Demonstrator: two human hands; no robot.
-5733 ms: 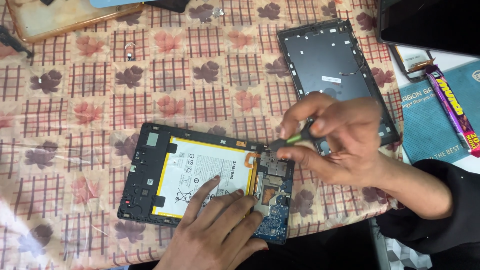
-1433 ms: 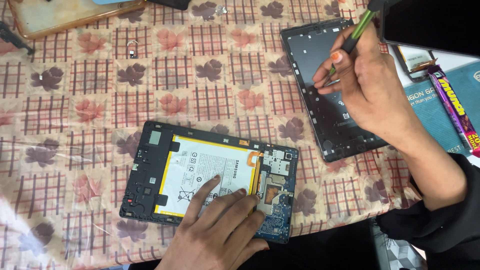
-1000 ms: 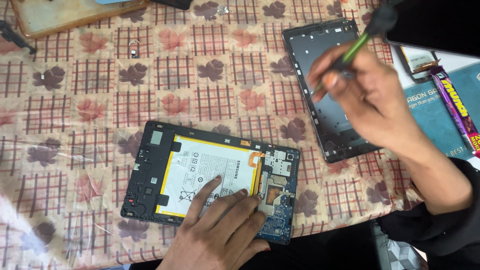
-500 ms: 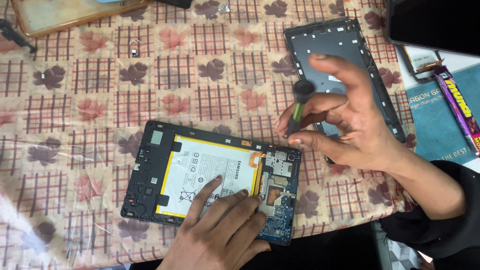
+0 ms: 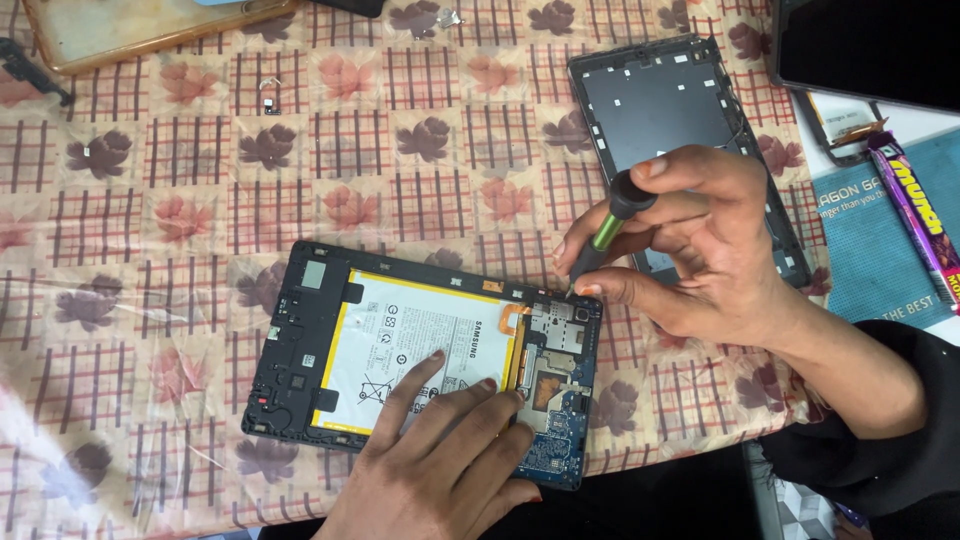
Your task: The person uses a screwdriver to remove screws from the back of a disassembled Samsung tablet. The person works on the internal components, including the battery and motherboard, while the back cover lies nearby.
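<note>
An opened tablet [image 5: 425, 360] lies at centre on the flower-patterned cloth [image 5: 150, 220], its white, yellow-edged battery [image 5: 410, 345] exposed. The left hand [image 5: 440, 470] presses flat on it, fingers spread. At two o'clock, the right hand [image 5: 700, 240] pinches a green-and-black screwdriver [image 5: 605, 228], tip at the tablet's upper right corner. Further right, at three o'clock, lies a purple wrapper [image 5: 915, 215].

Glossy clear plastic sheet [image 5: 150, 300] covers patterned cloth; matt black plastic tablet frame [image 5: 290, 350]; screwdriver [image 5: 608, 232] grip looks rubbery.
</note>
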